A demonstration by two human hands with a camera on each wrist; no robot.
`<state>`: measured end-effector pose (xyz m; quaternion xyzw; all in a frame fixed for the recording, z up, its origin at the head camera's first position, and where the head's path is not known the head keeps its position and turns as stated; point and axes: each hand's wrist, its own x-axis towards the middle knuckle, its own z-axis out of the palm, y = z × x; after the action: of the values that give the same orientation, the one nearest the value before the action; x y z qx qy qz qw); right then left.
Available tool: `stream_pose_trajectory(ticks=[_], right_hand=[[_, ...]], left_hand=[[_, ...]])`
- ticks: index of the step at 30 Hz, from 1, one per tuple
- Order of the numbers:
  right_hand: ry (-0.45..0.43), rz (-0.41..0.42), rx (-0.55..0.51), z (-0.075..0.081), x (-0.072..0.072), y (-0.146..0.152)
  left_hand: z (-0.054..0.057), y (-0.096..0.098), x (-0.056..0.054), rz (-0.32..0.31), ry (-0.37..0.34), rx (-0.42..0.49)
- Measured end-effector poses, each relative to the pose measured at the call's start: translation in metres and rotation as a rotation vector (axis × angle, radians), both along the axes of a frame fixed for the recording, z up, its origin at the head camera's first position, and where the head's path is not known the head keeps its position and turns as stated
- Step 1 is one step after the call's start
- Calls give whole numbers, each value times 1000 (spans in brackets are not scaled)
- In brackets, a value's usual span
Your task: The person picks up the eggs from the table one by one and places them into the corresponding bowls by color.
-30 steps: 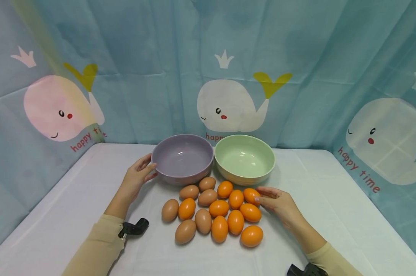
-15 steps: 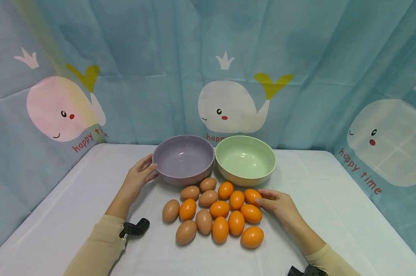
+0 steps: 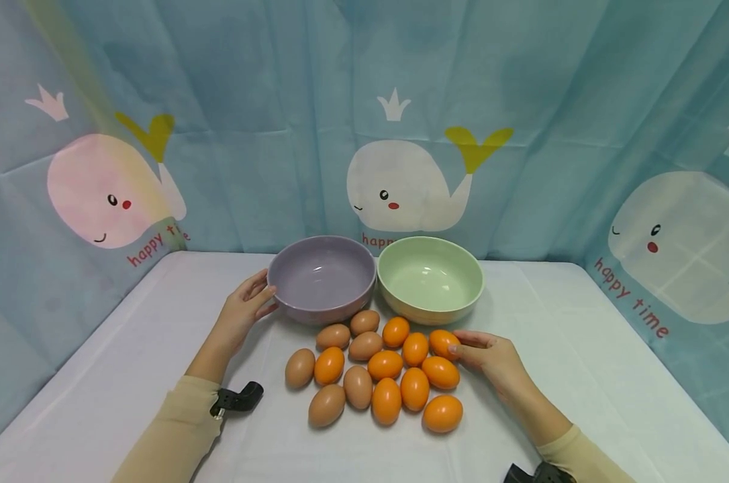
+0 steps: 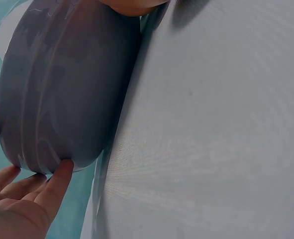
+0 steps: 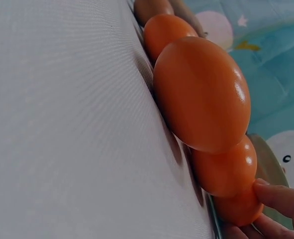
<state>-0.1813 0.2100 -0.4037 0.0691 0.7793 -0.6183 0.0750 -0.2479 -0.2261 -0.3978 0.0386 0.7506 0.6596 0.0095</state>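
My left hand (image 3: pixel 242 312) rests its fingertips on the left side of a purple bowl (image 3: pixel 322 272). In the left wrist view, fairly straight fingers (image 4: pixel 58 189) touch the outer wall of that bowl. My right hand (image 3: pixel 491 362) pinches an orange egg (image 3: pixel 443 343) between thumb and fingers at the right edge of the egg group. In the right wrist view, the thumb (image 5: pixel 281 196) lies against this egg, which is partly hidden by nearer eggs. A pale green bowl (image 3: pixel 431 275) stands beside the purple one. Both bowls look empty inside.
Several orange eggs (image 3: pixel 414 389) and several brown eggs (image 3: pixel 326 405) lie in a loose group in front of the bowls. They rest on a white tablecloth (image 3: pixel 364 459). A blue curtain (image 3: pixel 268 188) with printed whales hangs behind and at both sides.
Both hands keep nearly the same places. The view has shifted very slightly; the bowls and eggs have not visibly moved on the table.
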Motion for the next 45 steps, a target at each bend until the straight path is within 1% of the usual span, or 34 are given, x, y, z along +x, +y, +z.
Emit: stream_pose_trajectory(ticks=[7, 15, 23, 35, 42, 45], right_hand=[[-6, -6, 8, 3, 2, 0], [23, -17, 86, 14, 7, -1], [7, -8, 75, 23, 9, -1], [34, 22, 74, 30, 10, 2], [38, 37, 102, 37, 8, 4], [39, 45, 112, 40, 7, 3]], left_hand=[[0, 0, 0, 5, 0, -8], [0, 0, -2, -4, 15, 7], [-3, -1, -3, -17, 19, 14], [-3, -1, -2, -14, 13, 4], [-3, -1, -3, -16, 16, 5], [-3, -2, -2, -15, 8, 2]])
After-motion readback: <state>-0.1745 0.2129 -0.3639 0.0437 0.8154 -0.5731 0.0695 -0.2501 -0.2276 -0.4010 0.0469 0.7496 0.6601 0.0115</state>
